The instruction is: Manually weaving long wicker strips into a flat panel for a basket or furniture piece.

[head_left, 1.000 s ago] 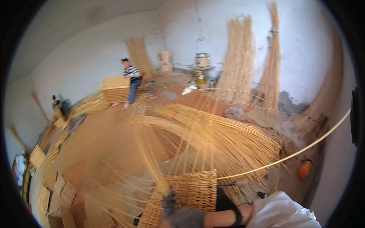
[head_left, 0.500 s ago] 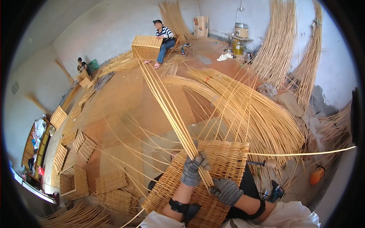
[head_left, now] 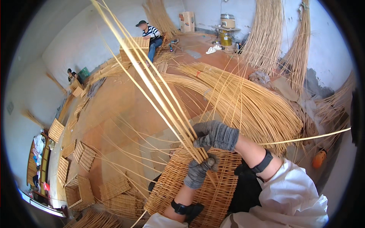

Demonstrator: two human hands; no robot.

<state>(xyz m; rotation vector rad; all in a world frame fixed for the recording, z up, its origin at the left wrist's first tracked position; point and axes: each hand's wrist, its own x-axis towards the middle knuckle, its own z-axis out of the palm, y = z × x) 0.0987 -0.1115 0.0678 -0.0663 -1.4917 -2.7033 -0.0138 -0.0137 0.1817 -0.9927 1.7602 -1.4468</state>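
Observation:
My left hand (head_left: 198, 171), in a grey glove, is closed around a bundle of long pale rods (head_left: 165, 111) above a woven wicker panel (head_left: 178, 182) on my lap. My right hand (head_left: 215, 136), also gloved, grips the same bundle higher up, with fingers curled round it. The rods slant up and away to the upper left; their lower ends lie over the panel. Loose thin strands fan out from the panel toward the left, and one long rod (head_left: 304, 139) extends to the right.
A large pile of rods (head_left: 258, 112) lies ahead right. Two people (head_left: 152, 43) (head_left: 72, 78) sit farther back. Wicker boxes (head_left: 80, 193) and panels (head_left: 114, 186) lie at left. Standing bundles (head_left: 262, 38) lean on the wall; an orange object (head_left: 318, 159) is at right.
My right hand has moved from below my left to above it along the bundle. The bundle's top has swung up and leftward. The view has shifted since the first frame.

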